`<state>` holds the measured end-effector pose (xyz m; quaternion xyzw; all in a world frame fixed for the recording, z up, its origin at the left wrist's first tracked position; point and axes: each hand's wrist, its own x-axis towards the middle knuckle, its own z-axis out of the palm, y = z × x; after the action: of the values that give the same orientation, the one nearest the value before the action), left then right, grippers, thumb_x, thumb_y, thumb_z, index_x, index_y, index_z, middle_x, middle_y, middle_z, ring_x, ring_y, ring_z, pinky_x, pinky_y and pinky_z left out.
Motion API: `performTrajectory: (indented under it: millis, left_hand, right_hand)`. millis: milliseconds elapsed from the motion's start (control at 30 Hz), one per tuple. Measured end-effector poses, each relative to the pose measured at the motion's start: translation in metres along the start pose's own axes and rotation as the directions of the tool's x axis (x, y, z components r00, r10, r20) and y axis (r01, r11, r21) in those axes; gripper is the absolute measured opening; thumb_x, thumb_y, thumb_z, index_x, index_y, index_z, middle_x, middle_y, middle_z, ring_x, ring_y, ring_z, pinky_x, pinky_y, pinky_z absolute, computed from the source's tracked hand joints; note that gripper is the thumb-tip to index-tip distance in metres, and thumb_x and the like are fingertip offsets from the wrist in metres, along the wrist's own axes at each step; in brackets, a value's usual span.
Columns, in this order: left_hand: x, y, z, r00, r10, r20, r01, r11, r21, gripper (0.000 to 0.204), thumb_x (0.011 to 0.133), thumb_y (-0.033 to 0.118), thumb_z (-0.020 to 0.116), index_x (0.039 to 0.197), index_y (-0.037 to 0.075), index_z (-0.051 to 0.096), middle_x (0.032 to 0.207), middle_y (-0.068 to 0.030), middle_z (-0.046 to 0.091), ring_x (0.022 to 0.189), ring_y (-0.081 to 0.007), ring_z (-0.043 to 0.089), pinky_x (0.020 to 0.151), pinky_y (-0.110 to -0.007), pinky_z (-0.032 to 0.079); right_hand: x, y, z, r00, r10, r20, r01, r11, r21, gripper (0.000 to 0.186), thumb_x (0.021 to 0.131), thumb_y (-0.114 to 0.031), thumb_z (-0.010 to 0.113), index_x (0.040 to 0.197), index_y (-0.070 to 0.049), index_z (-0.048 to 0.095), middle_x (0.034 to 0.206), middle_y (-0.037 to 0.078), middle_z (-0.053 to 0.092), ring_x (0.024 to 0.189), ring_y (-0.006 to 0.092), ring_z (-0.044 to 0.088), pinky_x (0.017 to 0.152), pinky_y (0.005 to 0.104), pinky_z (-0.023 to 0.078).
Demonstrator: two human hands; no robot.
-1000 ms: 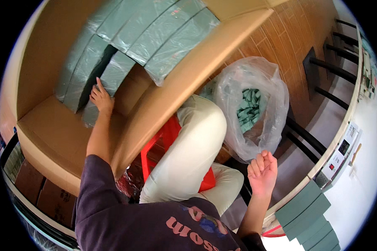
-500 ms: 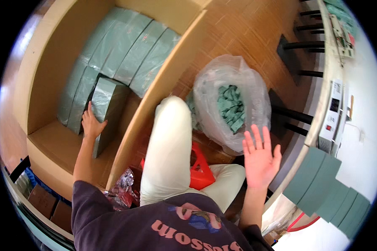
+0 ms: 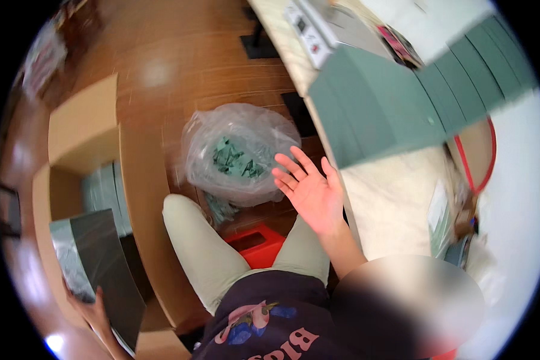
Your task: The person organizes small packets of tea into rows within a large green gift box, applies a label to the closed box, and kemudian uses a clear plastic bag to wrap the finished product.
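My left hand [image 3: 93, 309] grips a grey-green wrapped block [image 3: 111, 261] with shiny plastic over it, tilted up at the near end of the open cardboard box [image 3: 150, 228]. More wrapped blocks [image 3: 102, 186] lie inside the box behind it. My right hand [image 3: 309, 195] is raised empty, palm up and fingers spread, between a clear plastic bag [image 3: 201, 141] of green pieces [image 3: 234, 162] and the white table's edge.
The white table [image 3: 378, 210] runs along the right, holding grey-green sheets or blocks [image 3: 378, 114], a white device [image 3: 306, 36] and loose bags. A red plastic stool [image 3: 252, 246] is between my legs. Dark metal feet [image 3: 258, 45] stand on the wooden floor.
My view has swung right toward the table. My left hand has lifted the block up from among the others. My right hand opened from a loose curl and moved forward.
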<state>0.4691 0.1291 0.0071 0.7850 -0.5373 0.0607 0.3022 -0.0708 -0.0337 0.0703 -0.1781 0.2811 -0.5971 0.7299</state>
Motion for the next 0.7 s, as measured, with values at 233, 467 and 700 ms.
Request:
performTrajectory:
  millis: [233,467,700]
  left_hand:
    - [0.067,0.169,-0.086,0.966,0.249,-0.076,-0.259,0.944,-0.204,0.101,0.066,0.047,0.076,0.148,0.017,0.024,0.145,-0.0183,0.032,0.134,-0.0352,0.030,0.112,-0.049,0.020]
    - [0.076,0.362,-0.062,0.980,0.201,-0.007,-0.090,0.408,-0.908,0.095,0.070,0.057,0.061,0.146,0.010,0.027,0.147,-0.0146,0.030,0.132,-0.0325,0.032,0.107,-0.051,0.026]
    - [0.069,0.522,0.001,0.631,0.597,0.495,0.704,-0.172,-0.689,0.064,0.082,0.041,0.062,0.131,0.002,0.046,0.123,-0.0130,0.053,0.108,-0.0258,0.054,0.093,-0.038,0.045]
  right_hand:
    - [-0.062,-0.026,-0.015,0.977,-0.210,0.046,0.203,0.971,0.125,0.062,0.097,-0.050,0.028,0.140,-0.006,0.033,0.138,0.019,0.044,0.122,0.0310,0.046,0.104,0.0403,0.032]
    - [-0.126,-0.054,-0.006,0.848,-0.523,0.086,0.528,0.819,-0.225,0.064,0.099,-0.050,0.027,0.144,-0.005,0.027,0.145,0.016,0.037,0.130,0.0257,0.039,0.108,0.0379,0.027]
    - [-0.229,-0.022,-0.026,0.622,-0.783,0.007,0.568,0.444,-0.693,0.069,0.099,-0.047,0.034,0.148,0.000,0.016,0.153,0.013,0.019,0.141,0.0240,0.018,0.114,0.0368,0.013]
